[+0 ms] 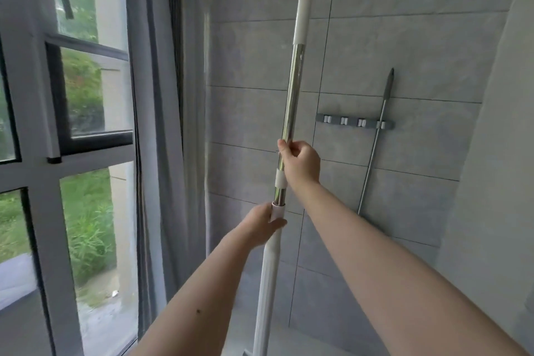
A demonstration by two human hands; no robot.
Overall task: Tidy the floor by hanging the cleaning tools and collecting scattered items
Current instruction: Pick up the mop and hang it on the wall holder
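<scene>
Grey tiled wall (419,37) is backing a mop pole (291,89) standing upright; right grip (300,162) is clasping its steel middle, left grip (264,225) closing just below.

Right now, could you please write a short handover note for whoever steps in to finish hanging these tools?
Left hand: closed on the white collar of the mop pole, low down.
Right hand: closed on the steel section above it. The pole is held roughly upright, clear of the wall.
Wall rack: on the tiled wall to the right. A grey-handled tool sits in the rightmost clip; the three clips to its left are free.
Done: one tool hung.
Left: clip the mop pole into a free clip, then collect the scattered items, which are not in view.
</scene>
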